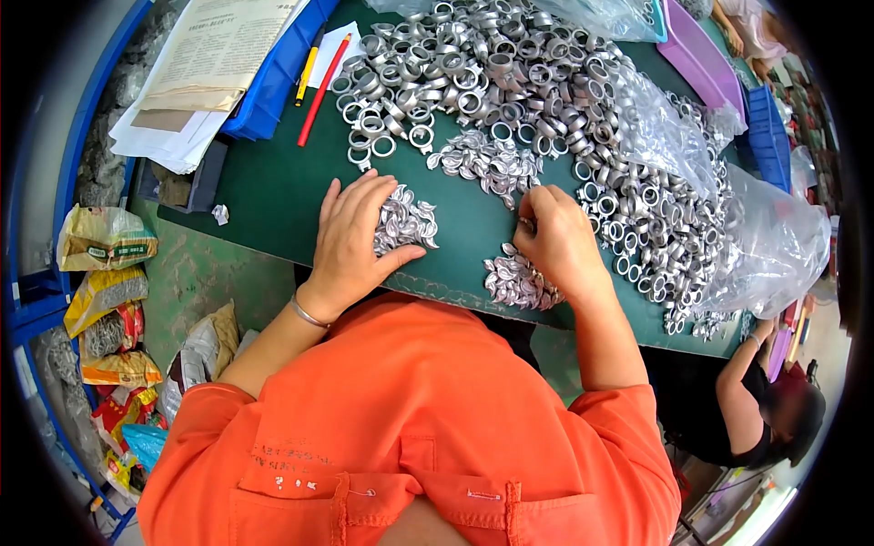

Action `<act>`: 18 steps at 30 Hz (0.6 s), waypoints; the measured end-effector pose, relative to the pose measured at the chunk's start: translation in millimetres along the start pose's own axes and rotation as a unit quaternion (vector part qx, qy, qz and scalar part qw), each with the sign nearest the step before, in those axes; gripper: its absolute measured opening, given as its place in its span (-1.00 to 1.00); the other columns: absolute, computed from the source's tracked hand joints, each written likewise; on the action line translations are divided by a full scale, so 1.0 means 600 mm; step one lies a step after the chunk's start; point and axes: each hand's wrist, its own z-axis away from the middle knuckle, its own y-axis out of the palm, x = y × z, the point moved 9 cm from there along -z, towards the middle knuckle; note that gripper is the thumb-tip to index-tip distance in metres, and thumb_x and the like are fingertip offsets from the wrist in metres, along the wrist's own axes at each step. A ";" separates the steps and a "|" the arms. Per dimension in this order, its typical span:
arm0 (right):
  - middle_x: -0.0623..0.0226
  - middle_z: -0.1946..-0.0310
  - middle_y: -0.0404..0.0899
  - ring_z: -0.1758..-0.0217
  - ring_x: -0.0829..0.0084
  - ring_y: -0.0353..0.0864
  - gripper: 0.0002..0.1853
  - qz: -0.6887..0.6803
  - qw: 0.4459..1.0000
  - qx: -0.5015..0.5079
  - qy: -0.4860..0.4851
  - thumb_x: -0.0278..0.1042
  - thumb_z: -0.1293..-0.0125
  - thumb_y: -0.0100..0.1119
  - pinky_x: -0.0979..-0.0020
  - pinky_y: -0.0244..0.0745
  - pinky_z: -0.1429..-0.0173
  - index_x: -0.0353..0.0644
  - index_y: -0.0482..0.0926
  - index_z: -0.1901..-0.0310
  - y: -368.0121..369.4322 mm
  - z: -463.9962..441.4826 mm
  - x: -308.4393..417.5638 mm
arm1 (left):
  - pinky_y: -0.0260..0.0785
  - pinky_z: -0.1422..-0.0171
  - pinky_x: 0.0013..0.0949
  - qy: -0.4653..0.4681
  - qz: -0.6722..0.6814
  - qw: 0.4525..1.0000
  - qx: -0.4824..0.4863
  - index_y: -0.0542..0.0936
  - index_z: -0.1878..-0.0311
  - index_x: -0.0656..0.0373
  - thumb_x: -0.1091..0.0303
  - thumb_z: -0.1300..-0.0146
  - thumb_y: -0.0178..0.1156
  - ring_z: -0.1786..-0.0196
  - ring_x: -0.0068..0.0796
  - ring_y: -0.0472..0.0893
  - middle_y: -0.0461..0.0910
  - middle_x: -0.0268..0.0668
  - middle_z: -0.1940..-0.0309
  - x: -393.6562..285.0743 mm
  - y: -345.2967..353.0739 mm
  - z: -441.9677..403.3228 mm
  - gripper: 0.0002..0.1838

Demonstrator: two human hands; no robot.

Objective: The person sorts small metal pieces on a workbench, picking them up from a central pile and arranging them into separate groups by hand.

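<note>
My left hand (355, 238) rests on the green table with its thumb and fingers apart, curved around the left side of a small pile of silvery leaf-shaped metal pieces (406, 221). My right hand (563, 235) is closed, its fingertips curled together against the thumb; whatever they hold is hidden. It sits between the right end of a middle pile of leaf-shaped pieces (488, 164) and a nearer pile of similar pieces (519, 280), which it partly overlaps. Behind both hands spreads a large heap of grey metal rings (492, 68).
Clear plastic bags (769, 241) lie over the heap's right side. A red pencil (324, 89) and a yellow marker (309, 65) lie beside a blue tray (282, 73) with papers (214, 50). A purple bin (701, 59) stands at the back right. Another person (756, 400) sits at the right.
</note>
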 end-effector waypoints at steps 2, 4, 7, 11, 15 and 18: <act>0.05 0.44 0.53 0.32 -0.01 0.56 -0.87 -0.052 0.998 0.030 0.036 -0.57 0.03 0.25 0.09 0.50 0.20 -0.32 0.48 0.43 -0.004 -0.003 -0.013 | -0.02 -0.57 0.13 -0.001 0.000 1.000 0.000 0.41 -0.35 0.18 -0.04 0.03 0.53 -0.44 -0.07 0.36 0.47 -0.10 -0.30 0.002 -0.001 0.000 -0.09; 0.06 0.49 0.57 0.40 0.08 0.59 -0.84 -0.135 0.979 0.101 0.112 -0.53 0.07 0.28 0.17 0.49 0.24 -0.33 0.50 0.43 -0.011 0.002 -0.038 | -0.02 -0.56 0.13 -0.003 0.001 1.000 0.005 0.41 -0.35 0.18 -0.04 0.04 0.53 -0.44 -0.07 0.36 0.47 -0.10 -0.30 0.003 0.000 0.000 -0.09; 0.09 0.50 0.60 0.40 0.24 0.65 -0.85 -0.181 0.943 0.245 0.134 -0.53 0.06 0.29 0.30 0.54 0.24 -0.35 0.59 0.40 -0.013 0.026 -0.041 | -0.02 -0.57 0.13 0.001 0.003 1.000 -0.002 0.41 -0.34 0.18 -0.03 0.04 0.53 -0.44 -0.07 0.37 0.47 -0.10 -0.30 0.000 -0.001 -0.001 -0.09; 0.11 0.45 0.59 0.38 0.17 0.65 -0.89 -0.175 0.969 0.152 0.082 -0.53 -0.07 0.30 0.25 0.54 0.23 -0.33 0.64 0.33 -0.027 0.010 -0.026 | -0.02 -0.56 0.13 -0.002 -0.001 1.000 -0.004 0.43 -0.32 0.18 -0.04 0.04 0.53 -0.43 -0.07 0.37 0.48 -0.11 -0.29 0.000 -0.001 -0.002 -0.11; 0.19 0.33 0.56 0.34 0.19 0.59 -0.92 -0.057 0.998 0.002 -0.009 -0.52 -0.22 0.31 0.31 0.49 0.24 -0.28 0.65 0.25 -0.009 -0.010 0.010 | -0.02 -0.57 0.12 -0.005 -0.003 1.000 -0.001 0.43 -0.32 0.18 -0.05 0.05 0.53 -0.43 -0.08 0.37 0.48 -0.12 -0.29 0.001 -0.001 -0.002 -0.11; 0.15 0.28 0.58 0.25 0.10 0.61 -0.91 -0.083 0.996 0.031 -0.032 -0.56 -0.21 0.28 0.25 0.51 0.15 -0.29 0.64 0.23 0.001 -0.014 0.009 | -0.02 -0.56 0.12 -0.006 -0.002 1.000 0.002 0.43 -0.32 0.18 -0.04 0.05 0.54 -0.43 -0.08 0.37 0.49 -0.12 -0.29 0.004 -0.001 0.000 -0.11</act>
